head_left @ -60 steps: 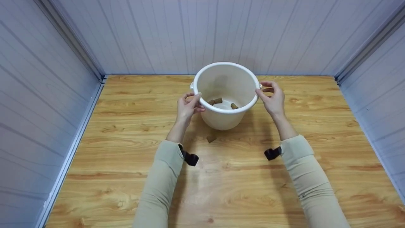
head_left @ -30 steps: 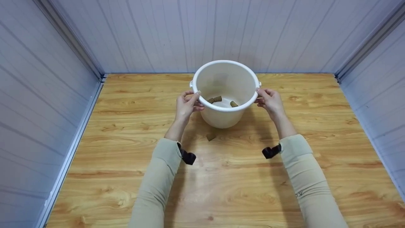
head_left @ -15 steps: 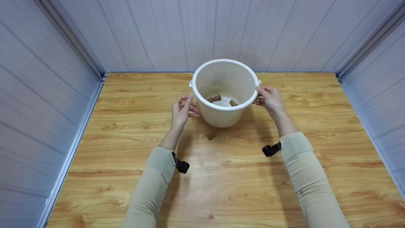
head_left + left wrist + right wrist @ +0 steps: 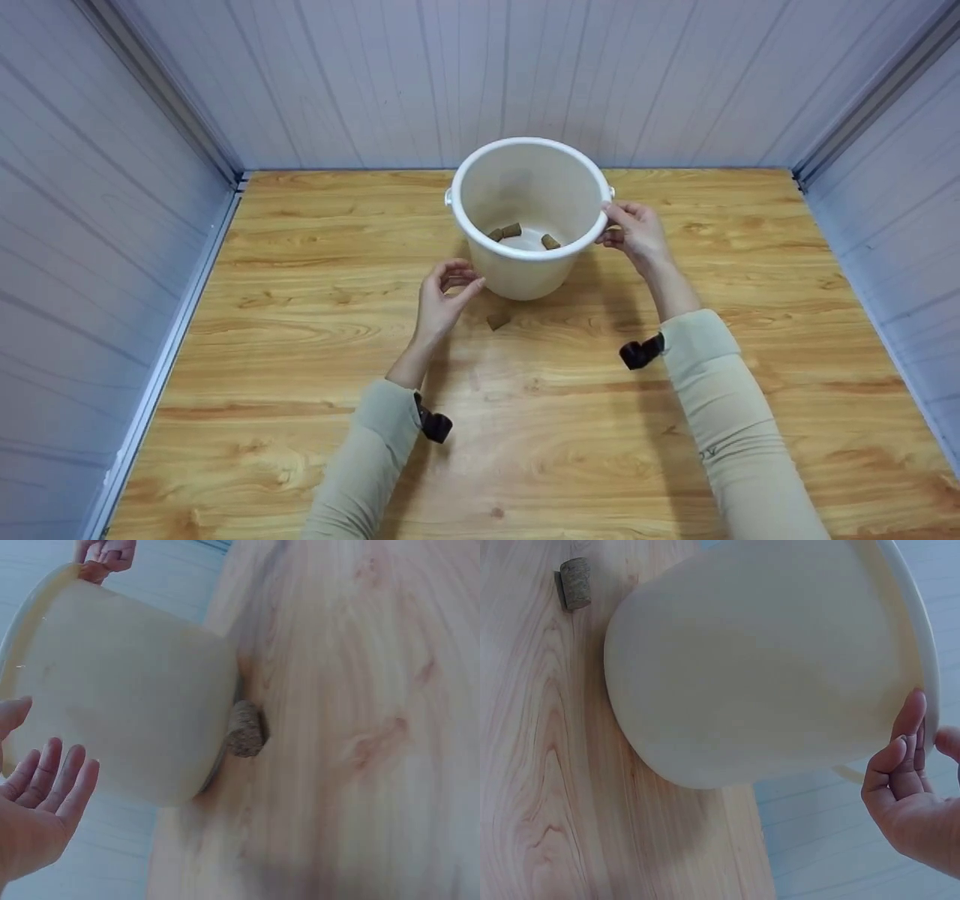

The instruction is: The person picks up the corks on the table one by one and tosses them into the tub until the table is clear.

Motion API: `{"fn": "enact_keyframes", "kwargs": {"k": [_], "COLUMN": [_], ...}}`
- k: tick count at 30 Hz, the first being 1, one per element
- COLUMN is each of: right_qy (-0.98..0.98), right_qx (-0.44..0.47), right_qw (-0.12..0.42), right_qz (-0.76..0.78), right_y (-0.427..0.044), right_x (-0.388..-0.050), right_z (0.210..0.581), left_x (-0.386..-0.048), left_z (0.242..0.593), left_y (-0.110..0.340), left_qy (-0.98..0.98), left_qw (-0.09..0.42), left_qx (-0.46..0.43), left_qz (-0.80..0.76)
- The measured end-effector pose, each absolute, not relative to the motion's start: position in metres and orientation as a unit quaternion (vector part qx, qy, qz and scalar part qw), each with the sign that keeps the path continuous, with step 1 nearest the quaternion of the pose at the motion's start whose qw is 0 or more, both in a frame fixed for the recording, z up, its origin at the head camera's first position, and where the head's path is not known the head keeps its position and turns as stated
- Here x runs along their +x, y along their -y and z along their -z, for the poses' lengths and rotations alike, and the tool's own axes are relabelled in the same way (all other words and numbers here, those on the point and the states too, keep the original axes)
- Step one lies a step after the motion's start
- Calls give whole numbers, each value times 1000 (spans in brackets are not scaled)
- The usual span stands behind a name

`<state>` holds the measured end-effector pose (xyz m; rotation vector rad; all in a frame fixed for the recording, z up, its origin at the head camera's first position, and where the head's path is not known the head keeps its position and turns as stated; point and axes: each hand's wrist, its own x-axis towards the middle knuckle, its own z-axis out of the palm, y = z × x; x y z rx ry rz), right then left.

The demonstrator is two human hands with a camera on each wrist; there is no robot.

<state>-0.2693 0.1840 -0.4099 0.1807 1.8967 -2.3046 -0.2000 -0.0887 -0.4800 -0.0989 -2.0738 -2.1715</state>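
Observation:
A white plastic bucket [image 4: 525, 276] stands upright towards the back of the wooden surface. At its right rim my right hand [image 4: 639, 234] pinches the edge between thumb and fingers. My left hand [image 4: 442, 301] is off the rim, low at the bucket's left front, its fingers loosely bent with nothing between them. One cork [image 4: 498, 321] lies on the wood just in front of the bucket, to the right of that hand; the left wrist view shows this cork [image 4: 246, 729] close by the bucket's base. Inside the bucket are a few more corks [image 4: 550, 241] on the bottom.
Pale panelled walls [image 4: 360, 82] close in the wooden surface [image 4: 315, 300] at the back and both sides. The bucket stands close to the back wall. Black wrist cameras [image 4: 435, 426] are strapped over the beige sleeves.
My left hand has let go of the bucket's left rim and come down towards the cork on the wood. My right hand has shifted its hold slightly along the right rim.

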Motion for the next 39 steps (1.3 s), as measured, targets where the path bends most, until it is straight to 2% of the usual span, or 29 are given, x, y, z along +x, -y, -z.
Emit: {"fn": "enact_keyframes", "kwargs": {"k": [5,14,18,39], "right_qy": [-630,-623,-625,-625], "right_qx": [69,74,76,75], "right_qw": [70,64,62,51], "right_qz": [770,776,775,775], "right_y": [-182,-182,-183,-182], "right_x": [-269,-270,-269,-269], "right_z": [410,413,414,415], "left_x": [-192,-184,-182,-184], "left_z": [496,533,539,556], "left_y": [85,80,78,68], "left_qy": [729,787,805,879], "left_qw": [70,102,80,61], "left_qx": [-37,-84,-72,-37], "left_qz": [680,602,583,471]}}
